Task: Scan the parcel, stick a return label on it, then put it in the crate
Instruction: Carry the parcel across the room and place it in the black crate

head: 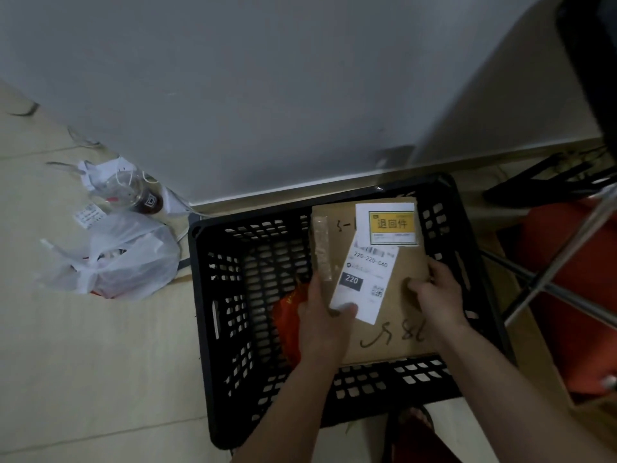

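On a tiled floor by a grey wall stands a black crate (213,295). Both hands grip a parcel (397,295) over it: left hand (325,315) clamps its left edge, right hand (434,292) its right, fingers wrapped underneath, a yellow label (390,223) beyond the fingertips.

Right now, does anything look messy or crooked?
Yes. The white shipping label sits tilted on the parcel, its lower corner lifting off. Left of the crate, a plastic bag, cup and paper scraps litter the floor.
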Tool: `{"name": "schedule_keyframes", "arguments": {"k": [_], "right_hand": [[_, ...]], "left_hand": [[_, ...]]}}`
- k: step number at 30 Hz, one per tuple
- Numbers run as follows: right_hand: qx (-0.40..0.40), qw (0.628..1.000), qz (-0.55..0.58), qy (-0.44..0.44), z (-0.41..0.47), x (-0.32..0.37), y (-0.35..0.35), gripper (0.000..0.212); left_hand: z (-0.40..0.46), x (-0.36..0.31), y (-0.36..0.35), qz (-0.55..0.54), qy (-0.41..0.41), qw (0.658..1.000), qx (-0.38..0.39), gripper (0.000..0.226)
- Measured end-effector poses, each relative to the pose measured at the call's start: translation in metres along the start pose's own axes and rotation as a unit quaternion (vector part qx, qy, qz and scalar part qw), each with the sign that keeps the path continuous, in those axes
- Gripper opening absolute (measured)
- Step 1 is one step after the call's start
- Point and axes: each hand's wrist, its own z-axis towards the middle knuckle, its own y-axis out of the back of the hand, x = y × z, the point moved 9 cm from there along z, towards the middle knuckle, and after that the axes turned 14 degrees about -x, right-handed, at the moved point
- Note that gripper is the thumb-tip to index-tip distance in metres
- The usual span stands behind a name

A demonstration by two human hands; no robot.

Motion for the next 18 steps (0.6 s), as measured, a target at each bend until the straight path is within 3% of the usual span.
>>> {"name": "schedule_keyframes", "arguments": {"k": [8,13,18], "right_hand": [[0.073,0.997,-0.015,0.006,-0.038,-0.012,-0.054,0.051],[0.188,0.978,-0.086,0.000,-0.050,-0.035,-0.090,0.064],[0.199,0.977,-0.080,0.018,-0.044,-0.026,-0.090,0.063]], "left_hand": [[0.011,0.038,0.060,-0.009,0.060,0.990,-0.126,0.083],[0.028,0.056,0.081,0.024,0.085,0.988,-0.125,0.079],[0.038,0.042,0.087,0.055,0.058,0.991,-0.108,0.077]]}}
